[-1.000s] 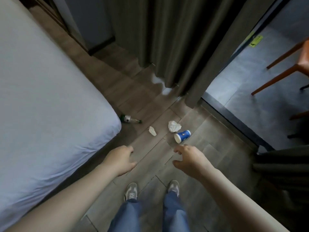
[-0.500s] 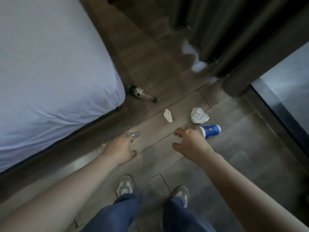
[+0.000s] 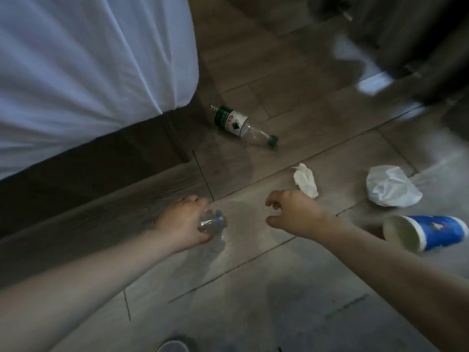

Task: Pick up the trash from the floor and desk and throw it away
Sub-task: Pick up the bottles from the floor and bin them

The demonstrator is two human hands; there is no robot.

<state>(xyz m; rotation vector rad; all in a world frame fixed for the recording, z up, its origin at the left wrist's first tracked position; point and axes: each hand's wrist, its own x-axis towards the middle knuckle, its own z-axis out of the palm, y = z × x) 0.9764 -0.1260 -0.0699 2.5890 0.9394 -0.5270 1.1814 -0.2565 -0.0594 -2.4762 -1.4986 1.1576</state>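
Observation:
My left hand (image 3: 181,221) is down at the floor by the bed base, its fingers curled round a clear plastic bottle with a blue cap (image 3: 212,222). My right hand (image 3: 294,215) hovers just above the floor with loosely curled fingers and holds nothing. A small crumpled tissue (image 3: 305,180) lies just beyond its knuckles. Further right lie a larger crumpled white paper (image 3: 390,186) and a blue paper cup (image 3: 426,232) on its side, mouth toward me. A clear bottle with a green label and green cap (image 3: 241,125) lies near the bed corner.
The bed with a white sheet (image 3: 88,59) and its dark base (image 3: 88,168) fill the left side. Dark curtains (image 3: 406,34) hang at the top right. The floor is grey wood-look planks (image 3: 253,288). The tip of my shoe (image 3: 172,346) shows at the bottom edge.
I have bent down much closer to the floor. My left hand reached the blue-capped bottle by the bed base and closed round it. My right hand stays empty near the small tissue.

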